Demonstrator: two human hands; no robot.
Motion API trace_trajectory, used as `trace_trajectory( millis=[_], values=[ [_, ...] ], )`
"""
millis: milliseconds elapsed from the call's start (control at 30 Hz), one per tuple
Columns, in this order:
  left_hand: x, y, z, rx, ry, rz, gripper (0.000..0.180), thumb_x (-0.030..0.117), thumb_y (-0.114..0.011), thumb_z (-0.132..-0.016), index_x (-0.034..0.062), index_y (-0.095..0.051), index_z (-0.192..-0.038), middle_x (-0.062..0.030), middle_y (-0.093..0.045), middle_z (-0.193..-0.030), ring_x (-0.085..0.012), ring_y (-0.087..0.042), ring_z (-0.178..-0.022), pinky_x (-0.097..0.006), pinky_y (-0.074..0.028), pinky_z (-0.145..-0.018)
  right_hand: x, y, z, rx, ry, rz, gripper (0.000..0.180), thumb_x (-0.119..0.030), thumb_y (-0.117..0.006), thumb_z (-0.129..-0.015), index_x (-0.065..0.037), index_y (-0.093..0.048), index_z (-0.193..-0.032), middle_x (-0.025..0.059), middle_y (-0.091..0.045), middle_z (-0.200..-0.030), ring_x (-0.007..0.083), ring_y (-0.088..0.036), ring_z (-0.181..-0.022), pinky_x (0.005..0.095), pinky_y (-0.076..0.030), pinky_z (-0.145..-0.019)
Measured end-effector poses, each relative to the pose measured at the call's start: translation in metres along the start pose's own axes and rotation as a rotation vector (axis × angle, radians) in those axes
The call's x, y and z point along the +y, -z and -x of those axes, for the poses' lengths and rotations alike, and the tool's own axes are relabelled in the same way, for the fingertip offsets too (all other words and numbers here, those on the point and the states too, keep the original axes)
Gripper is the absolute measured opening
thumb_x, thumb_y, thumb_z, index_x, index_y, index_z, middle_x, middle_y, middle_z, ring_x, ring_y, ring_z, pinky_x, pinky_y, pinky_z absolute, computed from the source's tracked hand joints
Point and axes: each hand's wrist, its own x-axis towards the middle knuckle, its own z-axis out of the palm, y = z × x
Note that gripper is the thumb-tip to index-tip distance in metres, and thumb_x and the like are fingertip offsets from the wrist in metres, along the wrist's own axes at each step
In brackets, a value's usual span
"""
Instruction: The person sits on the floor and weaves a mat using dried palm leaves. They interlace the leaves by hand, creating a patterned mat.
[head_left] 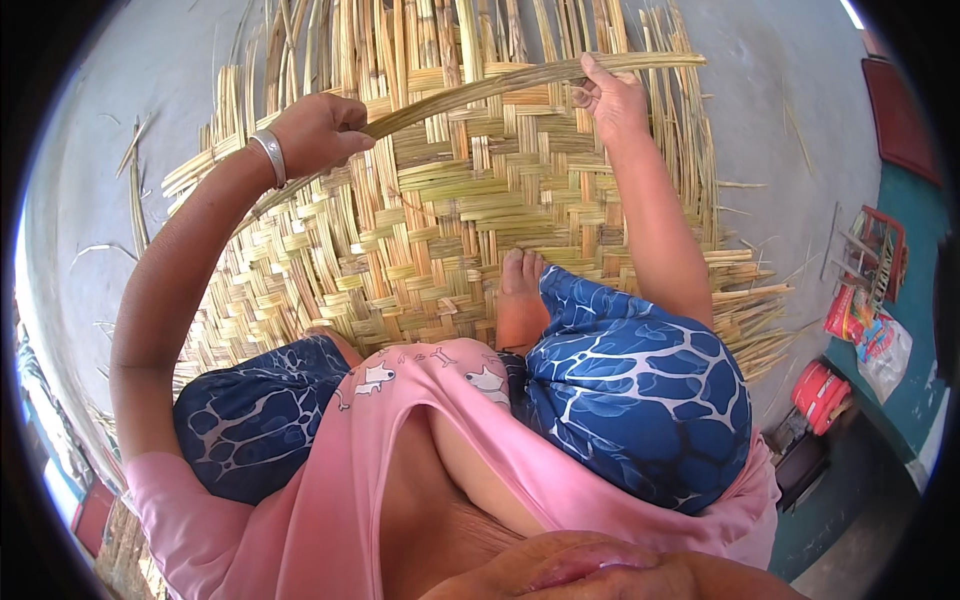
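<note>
A long flat split-reed strip [470, 97] is stretched between my two hands, bowing slightly upward over a woven reed mat [440, 215]. My left hand [318, 135], with a silver bangle at the wrist, is closed around the strip on the left side. Farther right, my right hand [612, 98] pinches it between thumb and fingers, and its end sticks out past that hand. The mat shows a tight over-and-under weave in its near part. Toward the far side its lengthwise reeds [370, 50] fan out loose and unwoven.
My bare foot [520, 280] rests on the mat. Loose reed ends [755, 300] jut out at its right edge, and scraps [137, 190] lie on the grey floor at left. Toward the right wall stand a red container [820, 396], a plastic bag [884, 355] and a red rack [882, 250].
</note>
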Motion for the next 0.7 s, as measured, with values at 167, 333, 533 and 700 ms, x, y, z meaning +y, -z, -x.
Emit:
trace_trajectory(
  millis=[167, 333, 533, 700],
  values=[
    [-0.044, 0.01, -0.018, 0.076, 0.073, -0.42, 0.024, 0.03, -0.072, -0.091, 0.0067, -0.069, -0.093, -0.0144, -0.071, -0.085, -0.0318, -0.069, -0.082, -0.045, -0.054, -0.077, -0.009, 0.013, -0.02, -0.008, 0.092, -0.133, 0.021, -0.007, -0.078, -0.09, 0.002, -0.065, -0.103, 0.0113, -0.069, -0.091, 0.0207, -0.067, -0.078, 0.0357, -0.063, -0.068],
    [-0.082, 0.022, -0.035, 0.273, 0.056, -0.661, 0.018, 0.027, -0.066, -0.094, 0.011, -0.069, -0.103, -0.0136, -0.072, -0.09, -0.0351, -0.07, -0.089, -0.05, -0.054, -0.08, 0.005, 0.024, -0.035, 0.083, 0.086, -0.207, 0.025, -0.003, -0.076, -0.09, 0.004, -0.06, -0.108, 0.0172, -0.067, -0.102, 0.0278, -0.069, -0.086, 0.0424, -0.065, -0.075],
    [-0.109, 0.031, -0.066, 0.378, 0.264, -0.524, 0.03, 0.012, -0.057, -0.09, 0.0101, -0.072, -0.116, -0.0215, -0.073, -0.105, -0.0397, -0.069, -0.103, -0.049, -0.054, -0.089, -0.003, -0.006, -0.027, -0.026, 0.009, -0.352, 0.025, -0.005, -0.068, -0.096, 0.002, -0.055, -0.116, 0.0183, -0.063, -0.113, 0.0335, -0.065, -0.109, 0.0461, -0.062, -0.088],
    [-0.147, 0.026, -0.085, 0.542, 0.296, -0.208, 0.028, 0.021, -0.06, -0.091, 0.0117, -0.075, -0.113, -0.0152, -0.076, -0.103, -0.0326, -0.073, -0.095, -0.043, -0.056, -0.088, -0.004, -0.038, -0.03, -0.227, -0.047, -0.267, 0.034, -0.02, -0.062, -0.103, 0.005, -0.052, -0.123, 0.0211, -0.063, -0.12, 0.0332, -0.065, -0.112, 0.0432, -0.058, -0.095]
  ],
)
